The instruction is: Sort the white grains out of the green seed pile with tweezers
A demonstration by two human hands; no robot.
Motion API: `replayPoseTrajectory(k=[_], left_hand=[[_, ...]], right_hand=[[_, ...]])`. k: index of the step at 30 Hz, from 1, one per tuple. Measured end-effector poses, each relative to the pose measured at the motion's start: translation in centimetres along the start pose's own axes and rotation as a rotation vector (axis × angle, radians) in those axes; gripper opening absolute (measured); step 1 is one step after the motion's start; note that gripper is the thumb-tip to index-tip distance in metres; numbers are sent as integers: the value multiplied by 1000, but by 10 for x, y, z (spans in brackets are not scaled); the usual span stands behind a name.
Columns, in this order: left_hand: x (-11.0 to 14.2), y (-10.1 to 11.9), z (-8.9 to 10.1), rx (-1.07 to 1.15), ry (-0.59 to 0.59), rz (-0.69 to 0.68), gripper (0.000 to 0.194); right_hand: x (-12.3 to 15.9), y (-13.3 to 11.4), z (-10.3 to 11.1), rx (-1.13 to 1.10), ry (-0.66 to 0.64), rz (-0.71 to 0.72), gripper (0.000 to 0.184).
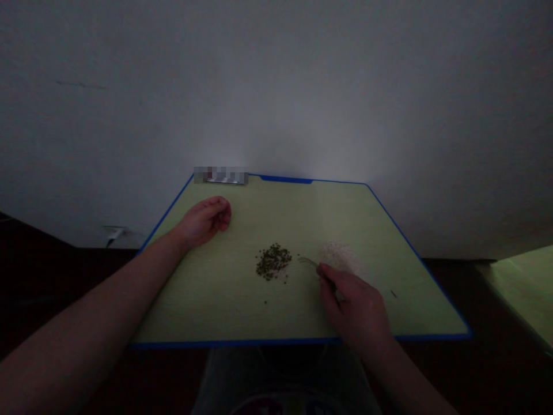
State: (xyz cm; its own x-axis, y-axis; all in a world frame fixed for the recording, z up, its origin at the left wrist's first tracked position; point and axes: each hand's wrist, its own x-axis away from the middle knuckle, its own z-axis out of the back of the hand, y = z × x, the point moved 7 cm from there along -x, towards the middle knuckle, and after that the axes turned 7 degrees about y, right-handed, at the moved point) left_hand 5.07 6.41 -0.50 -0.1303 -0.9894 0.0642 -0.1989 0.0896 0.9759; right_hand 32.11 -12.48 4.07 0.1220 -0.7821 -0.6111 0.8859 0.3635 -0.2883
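Note:
My right hand (358, 305) pinches a pair of thin metal tweezers (309, 261) between thumb and fingers, tips pointing left. Just beyond the tips lies a single dark bean (298, 255). To their left is a loose pile of small dark green-brown beans (273, 262), with some pale grains at its lower right edge. A spread of pale, rice-like grains (339, 253) lies behind my right hand, which partly hides it. My left hand (207, 219) rests on the table's left side, fingers curled in, with nothing visible in it.
The light yellow-green folding table (302, 317) has a blue rim and stands against a pale wall (276, 86). A blurred flat object (221, 175) lies at its far left edge. A small dark sliver (393, 294) lies at right. A plug (114, 235) sits low on the wall.

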Motion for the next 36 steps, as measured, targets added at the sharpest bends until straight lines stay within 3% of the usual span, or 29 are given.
replayPoseTrajectory(k=[11,20,28,36], left_hand=[[1,1,-2,-3,-6,0,17],[1,0,0,-1,8,19,17],[1,0,-1,-9,6,-1,15],[1,0,0,-11,18,24,14]], right_hand=[[-12,22,-4,132,44,-90,33],[-17,5,-15,36,-117,26,34],[-8,0,-2,-68,-88,61,33],[-12,2,-14,6,-133,35,33]])
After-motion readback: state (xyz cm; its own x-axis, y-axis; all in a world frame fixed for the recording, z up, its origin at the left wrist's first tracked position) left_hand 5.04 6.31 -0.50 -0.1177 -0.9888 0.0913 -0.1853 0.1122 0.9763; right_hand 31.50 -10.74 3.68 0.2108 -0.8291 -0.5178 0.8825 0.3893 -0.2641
